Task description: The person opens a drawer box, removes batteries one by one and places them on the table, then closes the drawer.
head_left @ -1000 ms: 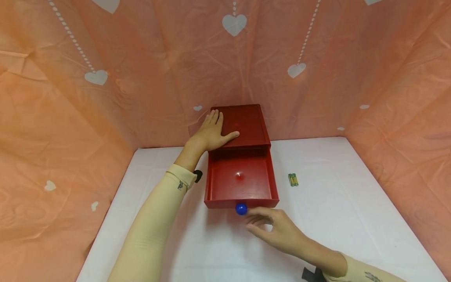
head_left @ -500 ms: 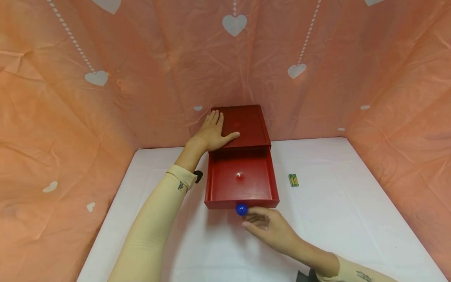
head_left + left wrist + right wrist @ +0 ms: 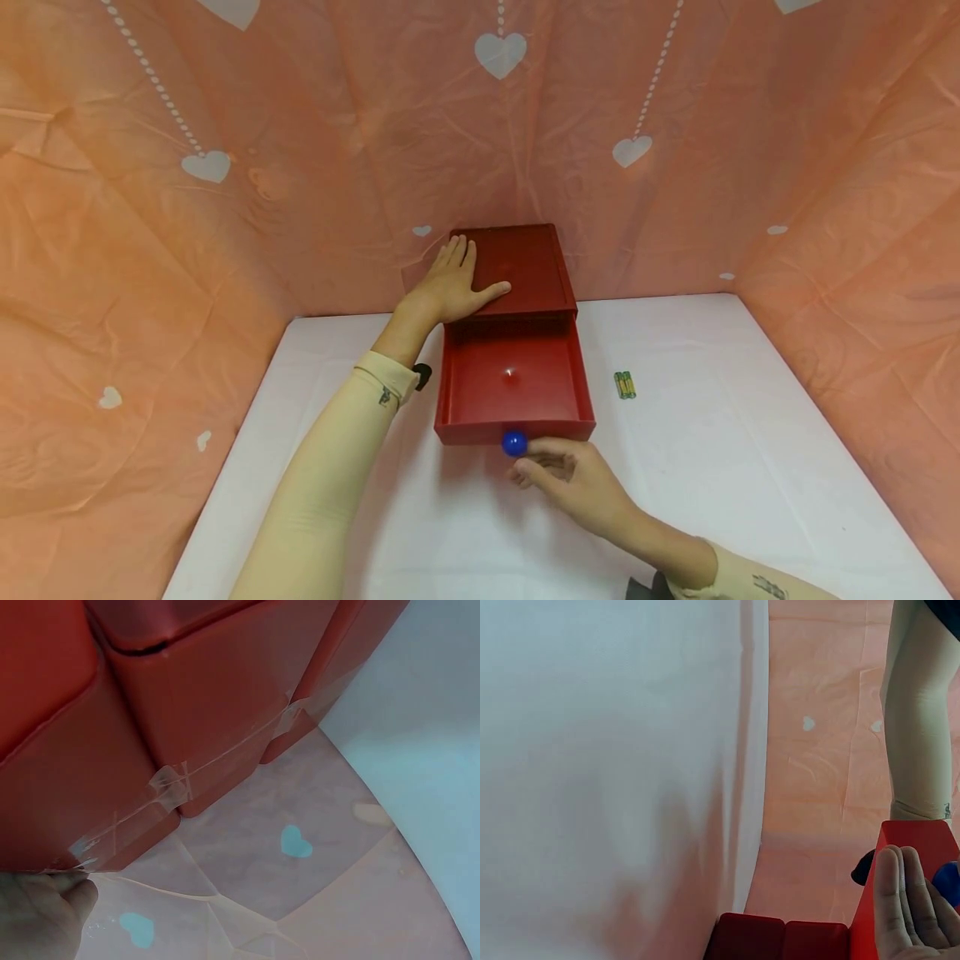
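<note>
Orange heart-print sheeting (image 3: 360, 125) backs the white tabletop (image 3: 697, 433). Your left hand (image 3: 448, 286) spreads flat on the red cabinet (image 3: 525, 267); your right hand (image 3: 573, 475), loose, clasping nothing, is at the blue knob (image 3: 514, 443) of the extended drawer (image 3: 465, 434). Likely drawer-sliding step; next calls for steady bracing.

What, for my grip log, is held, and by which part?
Left hand holds nothing, resting on the red cabinet; whether the right hand grips the blue knob is unclear.

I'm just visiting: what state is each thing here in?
Top red drawer: pulled open
Lower red drawers: apparently shut
Red cabinet: upright, seams taped
Left hand: spread flat on the cabinet
Right hand: by the blue knob, contact unclear
Two batteries: lying side by side
</note>
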Tool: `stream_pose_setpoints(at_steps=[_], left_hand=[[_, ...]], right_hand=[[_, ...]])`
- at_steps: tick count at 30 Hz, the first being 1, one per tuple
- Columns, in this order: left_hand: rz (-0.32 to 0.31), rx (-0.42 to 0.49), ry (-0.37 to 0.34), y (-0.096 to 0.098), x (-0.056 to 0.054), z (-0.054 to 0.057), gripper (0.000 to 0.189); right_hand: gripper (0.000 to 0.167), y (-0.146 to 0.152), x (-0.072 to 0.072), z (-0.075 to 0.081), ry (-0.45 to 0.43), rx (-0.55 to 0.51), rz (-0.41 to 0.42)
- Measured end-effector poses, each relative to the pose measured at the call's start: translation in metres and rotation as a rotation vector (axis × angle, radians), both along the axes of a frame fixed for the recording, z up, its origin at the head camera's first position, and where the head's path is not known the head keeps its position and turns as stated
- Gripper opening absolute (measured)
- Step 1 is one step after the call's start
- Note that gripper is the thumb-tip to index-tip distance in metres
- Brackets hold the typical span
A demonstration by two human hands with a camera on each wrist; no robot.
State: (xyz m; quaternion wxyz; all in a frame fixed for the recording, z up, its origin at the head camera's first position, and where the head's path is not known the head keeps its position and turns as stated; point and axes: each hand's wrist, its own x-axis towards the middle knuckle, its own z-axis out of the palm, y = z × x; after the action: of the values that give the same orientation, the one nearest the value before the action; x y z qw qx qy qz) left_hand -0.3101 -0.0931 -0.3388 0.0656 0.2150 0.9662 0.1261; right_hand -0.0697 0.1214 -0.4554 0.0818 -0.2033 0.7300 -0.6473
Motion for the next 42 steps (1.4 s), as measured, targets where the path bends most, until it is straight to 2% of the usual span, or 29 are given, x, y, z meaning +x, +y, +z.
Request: stream_pose_setpoints(at_steps=[24, 42], left_hand=[[0.003, 0.006, -0.009, 0.0, 0.002, 0.003, 0.109], [0.015, 0.004, -0.011, 0.0, 0.002, 0.003, 0.109]], right_hand=[[0.023, -0.001, -0.025, 0.012, 0.019, 0.029, -0.078], [0.021, -0.004, -0.051, 0.014, 0.074, 0.004, -0.138]])
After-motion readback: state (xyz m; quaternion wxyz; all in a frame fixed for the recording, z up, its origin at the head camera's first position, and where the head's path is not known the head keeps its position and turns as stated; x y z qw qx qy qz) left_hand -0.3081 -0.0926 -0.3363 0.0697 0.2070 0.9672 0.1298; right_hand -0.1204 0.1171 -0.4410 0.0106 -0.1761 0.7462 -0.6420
